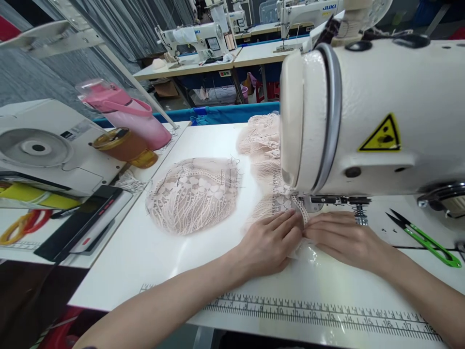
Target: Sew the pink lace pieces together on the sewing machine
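I have the pale pink lace fabric in gathered folds along the left of the sewing machine head, its near end running in beneath the head to both hands. The left hand lies over that end, fingers together and bent down on the lace; the right hand comes in from the other side, fingers close together, tips almost meeting the left. From where I sit I can't tell whether either one pinches the cloth, because the undersides and thumb tips are turned away from me. My main worry is a fingertip slipping under the needle, since both hands work right beside the presser area. The open lace could also pucker or pull askew if the two hands drew unevenly, and the bunched folds behind could snag or drag. The separate lace piece lies apart on the left, with stray dark threads at its edge that might catch if it were brought over. Green thread snips rest point-inward near the right forearm, so a careless sweep could meet the blades. The needle itself is hidden from me, the head covers part of the folds, and the machine's right end is cut off.
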{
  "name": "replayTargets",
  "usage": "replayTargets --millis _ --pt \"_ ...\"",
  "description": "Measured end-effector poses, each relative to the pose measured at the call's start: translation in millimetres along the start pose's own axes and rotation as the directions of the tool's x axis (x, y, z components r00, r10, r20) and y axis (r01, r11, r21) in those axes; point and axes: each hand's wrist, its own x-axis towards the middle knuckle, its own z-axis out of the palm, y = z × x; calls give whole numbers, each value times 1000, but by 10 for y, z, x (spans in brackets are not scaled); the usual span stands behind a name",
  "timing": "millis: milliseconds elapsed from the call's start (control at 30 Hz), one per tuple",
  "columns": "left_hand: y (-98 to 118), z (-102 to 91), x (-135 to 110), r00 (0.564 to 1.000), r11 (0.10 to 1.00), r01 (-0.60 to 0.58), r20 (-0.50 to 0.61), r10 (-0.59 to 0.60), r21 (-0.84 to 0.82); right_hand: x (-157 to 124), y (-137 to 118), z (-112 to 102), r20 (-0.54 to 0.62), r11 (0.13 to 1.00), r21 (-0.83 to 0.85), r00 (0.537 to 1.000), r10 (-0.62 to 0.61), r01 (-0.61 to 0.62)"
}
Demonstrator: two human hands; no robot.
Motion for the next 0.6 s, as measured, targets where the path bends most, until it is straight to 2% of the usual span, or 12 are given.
replayTargets --millis 167,300,400,500,600 --pt "12 19 8 1000 1000 20 9 -20 -5 -4 44 10 8 999 30 1000 17 -17" --pt "24 42 17 1000 1000 19 0 -19 -4 13 79 -5 -44 998 64 999 -13 16" --pt "25 60 28 1000 1000 26 -11 -26 -4 4 89 -20 -66 1000 -14 998 -16 15" --pt "20 69 43 1000 1000 26 -2 -26 -10 -20 101 -23 -38 995 -103 999 12 -15" --pt "17 62 55 1000 1000 21 -4 -21 -10 -28 114 -21 -14 995 -99 1000 15 -16"
